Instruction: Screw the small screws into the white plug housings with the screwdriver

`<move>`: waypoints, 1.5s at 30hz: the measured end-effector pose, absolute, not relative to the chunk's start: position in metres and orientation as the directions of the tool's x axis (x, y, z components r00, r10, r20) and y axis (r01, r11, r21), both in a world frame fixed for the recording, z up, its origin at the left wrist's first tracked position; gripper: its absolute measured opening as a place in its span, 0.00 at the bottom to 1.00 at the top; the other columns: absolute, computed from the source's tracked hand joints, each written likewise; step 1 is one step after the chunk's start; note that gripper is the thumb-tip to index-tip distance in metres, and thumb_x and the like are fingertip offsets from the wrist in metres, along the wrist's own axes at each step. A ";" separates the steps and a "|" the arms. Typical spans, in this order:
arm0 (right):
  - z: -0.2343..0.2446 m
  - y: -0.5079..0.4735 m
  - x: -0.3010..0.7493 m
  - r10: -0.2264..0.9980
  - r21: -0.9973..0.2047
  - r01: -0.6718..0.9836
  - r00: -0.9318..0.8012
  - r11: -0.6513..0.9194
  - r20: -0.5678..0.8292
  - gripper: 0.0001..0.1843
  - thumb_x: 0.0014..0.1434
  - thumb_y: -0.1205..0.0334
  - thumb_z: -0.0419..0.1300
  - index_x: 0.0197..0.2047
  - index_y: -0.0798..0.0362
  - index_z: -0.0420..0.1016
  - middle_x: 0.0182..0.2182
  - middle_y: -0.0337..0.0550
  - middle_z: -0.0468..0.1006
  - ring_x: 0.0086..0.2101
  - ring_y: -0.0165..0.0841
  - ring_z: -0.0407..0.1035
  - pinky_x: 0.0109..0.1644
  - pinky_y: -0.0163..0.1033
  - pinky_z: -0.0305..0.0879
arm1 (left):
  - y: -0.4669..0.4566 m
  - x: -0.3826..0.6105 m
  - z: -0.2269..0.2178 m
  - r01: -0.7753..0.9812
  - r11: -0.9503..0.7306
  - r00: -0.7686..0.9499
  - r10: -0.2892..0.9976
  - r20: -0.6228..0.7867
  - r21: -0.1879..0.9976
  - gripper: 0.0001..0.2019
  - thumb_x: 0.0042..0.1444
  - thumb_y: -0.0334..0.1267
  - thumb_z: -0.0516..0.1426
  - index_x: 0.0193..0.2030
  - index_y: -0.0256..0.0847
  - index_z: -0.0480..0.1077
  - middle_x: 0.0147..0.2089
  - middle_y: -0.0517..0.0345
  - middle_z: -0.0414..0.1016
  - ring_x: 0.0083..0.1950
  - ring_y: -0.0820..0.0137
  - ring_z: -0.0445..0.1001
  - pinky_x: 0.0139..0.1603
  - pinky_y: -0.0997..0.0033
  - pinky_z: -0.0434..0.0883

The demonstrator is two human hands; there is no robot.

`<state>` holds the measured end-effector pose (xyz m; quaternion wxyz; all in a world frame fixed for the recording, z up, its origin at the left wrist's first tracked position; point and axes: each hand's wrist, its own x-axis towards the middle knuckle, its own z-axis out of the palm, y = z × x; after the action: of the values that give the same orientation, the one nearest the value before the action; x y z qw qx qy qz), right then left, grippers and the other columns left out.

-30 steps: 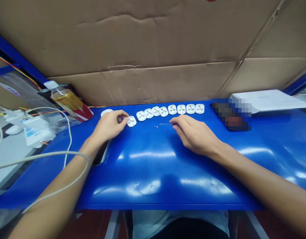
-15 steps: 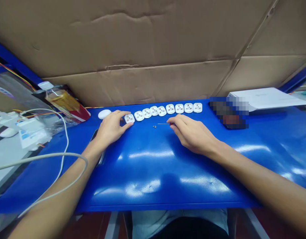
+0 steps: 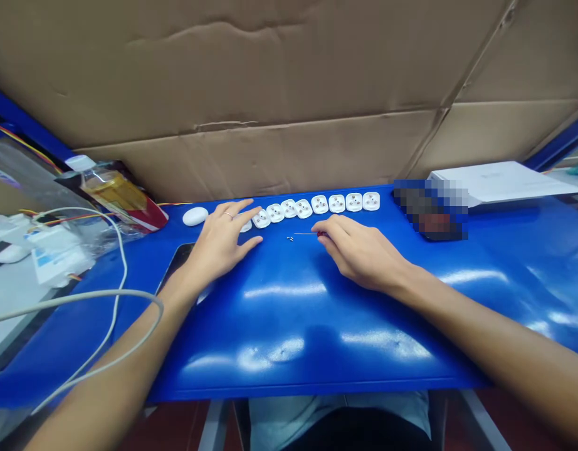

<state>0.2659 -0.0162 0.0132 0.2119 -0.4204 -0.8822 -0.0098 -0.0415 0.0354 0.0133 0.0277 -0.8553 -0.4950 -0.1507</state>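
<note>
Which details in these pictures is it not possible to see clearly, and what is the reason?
All in the head view:
Leftmost white piece of the row: mostly hidden by the left hand; whether they touch is unclear.
Tool: handle mostly covered by the right hand.
Small bits: too small to identify or count surely.
Phone: partly hidden by the left forearm.
Dark object: details masked by pixelation.

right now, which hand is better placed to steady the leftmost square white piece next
Probably the left: the left hand is spread open over the leftmost square white piece, partly hiding it, and seems free of any tool. The right hand sits farther right and holds a thin-shafted screwdriver.
</note>
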 end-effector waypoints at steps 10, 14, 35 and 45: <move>0.011 -0.017 0.263 0.741 -0.169 0.749 -0.547 0.641 0.389 0.14 0.76 0.62 0.48 0.57 0.54 0.71 0.49 0.51 0.80 0.47 0.42 0.76 0.42 0.43 0.73 | 0.029 -0.022 0.013 0.874 -0.486 0.464 0.841 0.277 0.013 0.17 0.68 0.47 0.58 0.60 0.44 0.77 0.67 0.47 0.75 0.70 0.46 0.66 0.68 0.41 0.59; 0.012 -0.016 0.264 0.738 -0.163 0.747 -0.553 0.645 0.387 0.15 0.76 0.62 0.47 0.59 0.54 0.70 0.51 0.52 0.80 0.49 0.42 0.76 0.43 0.43 0.73 | 0.029 -0.027 0.016 0.859 -0.505 0.466 0.839 0.282 0.086 0.13 0.68 0.45 0.58 0.52 0.44 0.79 0.61 0.49 0.79 0.65 0.51 0.71 0.67 0.45 0.62; 0.013 -0.024 0.262 0.607 -0.329 0.519 -0.578 0.789 0.545 0.12 0.76 0.63 0.49 0.54 0.53 0.71 0.45 0.50 0.80 0.44 0.39 0.76 0.47 0.44 0.73 | 0.002 -0.014 0.030 0.706 -0.495 0.495 0.857 0.147 0.506 0.27 0.55 0.51 0.68 0.61 0.46 0.75 0.55 0.53 0.81 0.50 0.59 0.81 0.53 0.59 0.77; 0.011 -0.023 0.263 0.648 -0.292 0.584 -0.616 0.757 0.449 0.13 0.76 0.61 0.49 0.54 0.53 0.73 0.44 0.49 0.81 0.42 0.40 0.77 0.43 0.44 0.73 | 0.001 -0.014 0.024 0.649 -0.500 0.563 0.822 0.080 0.573 0.24 0.61 0.51 0.65 0.62 0.49 0.76 0.57 0.57 0.83 0.54 0.58 0.81 0.56 0.61 0.76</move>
<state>0.2629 -0.0233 0.0114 0.2725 -0.3433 -0.8969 0.0582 -0.0137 0.0011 0.0244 -0.2489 -0.8483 -0.4336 -0.1743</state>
